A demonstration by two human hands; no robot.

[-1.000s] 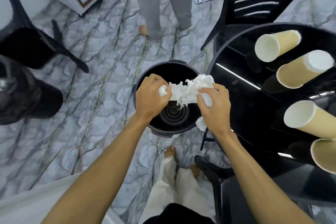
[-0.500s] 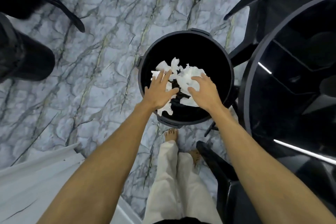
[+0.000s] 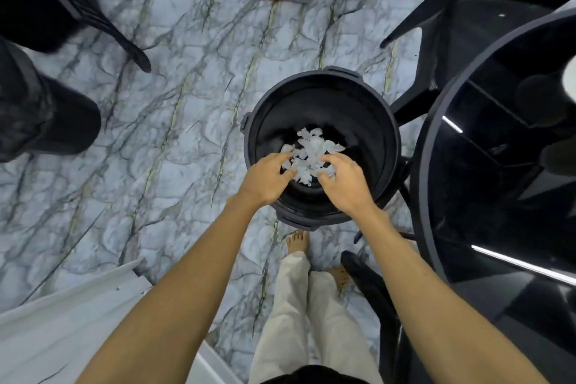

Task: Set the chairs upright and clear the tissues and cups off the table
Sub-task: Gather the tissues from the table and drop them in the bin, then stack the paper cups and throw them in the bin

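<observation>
**Mia:** Where are the tissues?

**Sam:** The torn white tissues (image 3: 311,154) are down inside the black bin (image 3: 321,76). They lie in a little heap near the bottom.

**Mia:** What are the hands doing?

**Sam:** The left hand (image 3: 268,179) and the right hand (image 3: 347,182) hang over the near side of the bin's mouth, one on each side of the heap. The fingers are bent loosely and spread a bit. They seem to hold nothing. I cannot tell if the tips touch the paper.

**Mia:** How do you do this part well?

**Sam:** I think you keep both hands over the hole and open the fingers wide. Give them a small shake so no scrap sticks to the skin. Then the bits drop in the bin, not on the marble floor (image 3: 187,103).

**Mia:** And after that?

**Sam:** The bin is just beside the round black table (image 3: 425,171), so it is a short trip back for the cups. I see no cups clearly from here. The dark chair (image 3: 46,0) at the top left looks tipped over, so it may need lifting too.
</observation>
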